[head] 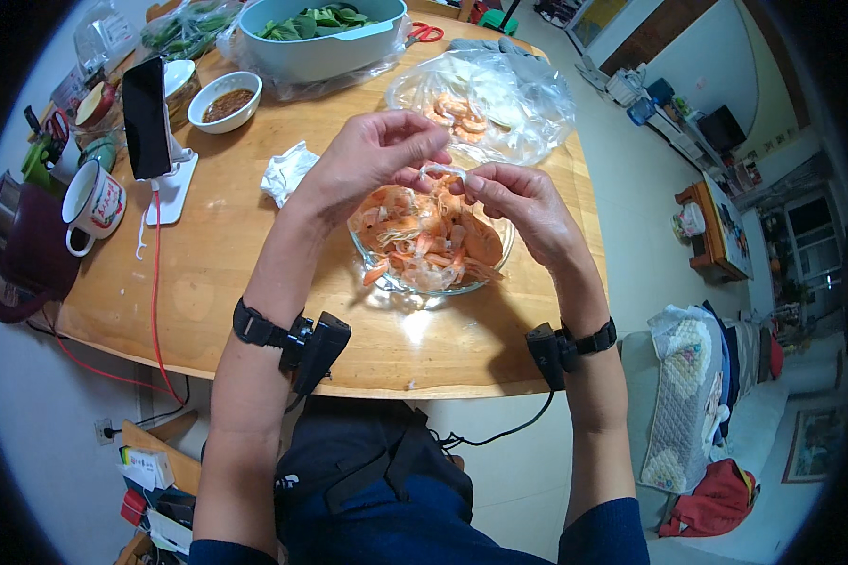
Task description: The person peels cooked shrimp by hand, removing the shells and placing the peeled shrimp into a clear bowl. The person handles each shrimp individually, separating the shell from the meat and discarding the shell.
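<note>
Over a clear glass bowl (424, 291) heaped with orange cooked shrimp and shells (424, 244), both my hands meet at a small pale, curved piece of shrimp (443, 170). My right hand (523, 201) pinches its right end between thumb and index finger. The lower fingers of my left hand (381, 152) are at the left end, while its thumb and index tip come together just above. Whether the piece is meat or shell is hard to tell. Behind my hands, peeled shrimp (459, 116) lie on a clear plastic bag (516, 92).
A crumpled white tissue (287, 173) lies beside my left wrist. Farther left are a sauce bowl (225, 102), a phone (148, 120) on a stand with a red cable (157, 282), and an enamel mug (95, 201). Behind stand a blue basin (325, 53) of greens and red-handled scissors (425, 32).
</note>
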### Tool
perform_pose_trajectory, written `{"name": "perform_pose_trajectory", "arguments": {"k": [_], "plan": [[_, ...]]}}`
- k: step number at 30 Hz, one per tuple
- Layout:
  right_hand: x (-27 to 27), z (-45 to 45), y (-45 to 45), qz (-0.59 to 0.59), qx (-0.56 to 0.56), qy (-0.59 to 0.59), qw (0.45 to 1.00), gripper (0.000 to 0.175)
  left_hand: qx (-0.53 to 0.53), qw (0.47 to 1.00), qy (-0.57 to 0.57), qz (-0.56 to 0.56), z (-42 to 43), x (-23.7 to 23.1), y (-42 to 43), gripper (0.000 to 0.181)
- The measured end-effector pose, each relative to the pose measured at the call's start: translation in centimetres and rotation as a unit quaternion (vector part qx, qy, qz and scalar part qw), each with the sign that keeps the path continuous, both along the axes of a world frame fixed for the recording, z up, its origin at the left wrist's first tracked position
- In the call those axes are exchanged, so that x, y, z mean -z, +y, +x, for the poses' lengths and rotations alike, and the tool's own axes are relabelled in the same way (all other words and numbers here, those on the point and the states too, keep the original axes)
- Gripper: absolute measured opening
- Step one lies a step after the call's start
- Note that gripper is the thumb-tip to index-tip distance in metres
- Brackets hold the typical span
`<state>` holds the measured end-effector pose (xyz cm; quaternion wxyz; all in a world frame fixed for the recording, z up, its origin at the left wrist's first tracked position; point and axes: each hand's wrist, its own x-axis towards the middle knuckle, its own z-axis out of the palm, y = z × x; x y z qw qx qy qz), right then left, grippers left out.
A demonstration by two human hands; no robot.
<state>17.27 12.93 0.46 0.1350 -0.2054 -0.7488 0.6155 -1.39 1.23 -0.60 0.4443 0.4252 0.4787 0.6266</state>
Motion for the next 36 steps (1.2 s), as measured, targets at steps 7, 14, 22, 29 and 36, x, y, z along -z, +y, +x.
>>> {"name": "perform_pose_trajectory", "arguments": {"k": [7,14,22,29,36], "plan": [[0.6,0.4,0.9,0.018,0.016,0.007,1.0,0.028,-0.015,0.998,0.051,-0.024,-0.4,0.2,-0.2,0.016],[-0.1,0.4,1.0,0.343,0.038,-0.263,0.901,0.02,-0.048,0.997,0.057,-0.021,-0.6,0.2,-0.2,0.015],[0.0,-0.2,0.2,0.286,0.067,0.038,0.955,0.028,-0.038,0.997,0.066,-0.014,-0.4,0.3,-0.1,0.016],[1.0,-1.4,0.0,0.141,0.064,0.05,0.987,0.021,-0.009,0.998,0.062,0.015,-0.4,0.3,-0.1,0.019],[1.1,-0.3,0.6,0.066,0.063,0.09,0.992,0.019,0.004,0.999,0.035,0.035,-0.6,0.3,-0.1,0.02]]}}
